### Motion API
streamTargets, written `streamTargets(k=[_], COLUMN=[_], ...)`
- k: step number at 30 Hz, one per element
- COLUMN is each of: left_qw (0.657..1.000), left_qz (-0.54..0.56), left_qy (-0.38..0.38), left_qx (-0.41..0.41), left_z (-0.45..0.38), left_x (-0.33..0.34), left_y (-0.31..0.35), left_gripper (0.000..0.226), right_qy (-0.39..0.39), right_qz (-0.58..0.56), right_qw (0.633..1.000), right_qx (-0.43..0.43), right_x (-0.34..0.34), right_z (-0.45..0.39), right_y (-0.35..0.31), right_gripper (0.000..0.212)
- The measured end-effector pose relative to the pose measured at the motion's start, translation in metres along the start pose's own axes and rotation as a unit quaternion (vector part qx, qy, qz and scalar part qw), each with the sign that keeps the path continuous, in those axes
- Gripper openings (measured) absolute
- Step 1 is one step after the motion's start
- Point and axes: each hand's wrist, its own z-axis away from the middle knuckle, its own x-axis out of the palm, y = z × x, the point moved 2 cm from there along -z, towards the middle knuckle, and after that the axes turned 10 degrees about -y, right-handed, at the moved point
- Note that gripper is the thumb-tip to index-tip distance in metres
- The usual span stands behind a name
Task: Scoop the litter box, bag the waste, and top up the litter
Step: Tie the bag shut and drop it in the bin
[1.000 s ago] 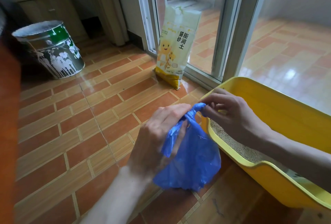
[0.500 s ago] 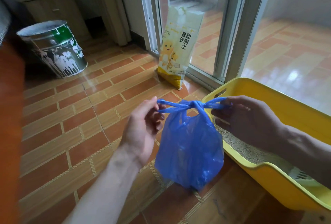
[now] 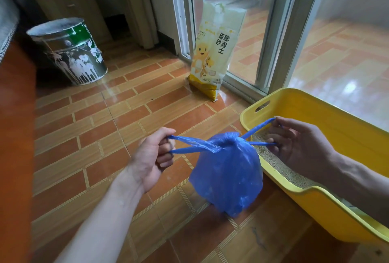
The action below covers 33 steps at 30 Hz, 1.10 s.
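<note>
Between my two hands hangs the blue bag point(image 3: 226, 170), its belly just above the tiled floor point(image 3: 105, 128) and close beside the yellow litter box point(image 3: 320, 119). Its neck is gathered into a knot point(image 3: 228, 139), and two handle loops run out sideways from it, one to each hand.

My left hand point(image 3: 152, 158) has its fingers curled through the left loop, thumb on top, palm turned inward, forearm reaching in from the lower left. My right hand point(image 3: 299, 145) pinches the right loop over the near end of the box, above the litter point(image 3: 273, 159); the upper strand runs to the thumb and forefinger, the lower one to the curled fingers beneath. Its forearm comes in from the right, over the box's front lip.

I judge this as cinching the knot. To do it well I would pull both loops evenly and level, outward, so the knot seats tight on the neck without tearing the thin plastic. I would also keep the bag clear of the box so nothing drops back into it. A second overhand tie would make it safer.

Further off, the litter sack point(image 3: 214, 52) leans against the glass door point(image 3: 242, 31), unopened as far as I can tell. A paint-streaked bucket point(image 3: 69, 50) stands at the far left.
</note>
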Motion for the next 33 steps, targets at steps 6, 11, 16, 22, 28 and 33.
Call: streamTargets(k=[6, 11, 16, 22, 28, 33], left_qw=[0.997, 0.992, 0.988, 0.983, 0.979, 0.977], left_qz=[0.049, 0.065, 0.073, 0.073, 0.065, 0.049], left_qy=[0.03, 0.046, 0.059, 0.085, 0.105, 0.125], left_qx=[-0.05, -0.102, -0.124, -0.148, -0.165, -0.163], left_z=[-0.005, -0.002, -0.003, 0.0, 0.006, 0.008], left_x=[-0.024, -0.039, -0.048, -0.053, -0.059, -0.064], left_y=[-0.025, -0.054, -0.068, -0.08, -0.09, -0.088], left_gripper=[0.056, 0.055, 0.056, 0.045, 0.043, 0.042], right_qy=[0.092, 0.145, 0.161, 0.185, 0.208, 0.185], right_qz=[0.055, 0.079, 0.105, 0.117, 0.126, 0.115], right_qw=[0.994, 0.986, 0.981, 0.975, 0.969, 0.973], right_qx=[0.009, 0.014, 0.022, 0.043, 0.053, 0.075], right_x=[-0.025, -0.041, -0.056, -0.071, -0.074, -0.071], right_z=[0.001, 0.001, -0.001, -0.003, -0.001, 0.0], right_y=[0.005, 0.009, 0.01, 0.013, 0.02, 0.02], right_gripper=[0.007, 0.007, 0.008, 0.01, 0.011, 0.015])
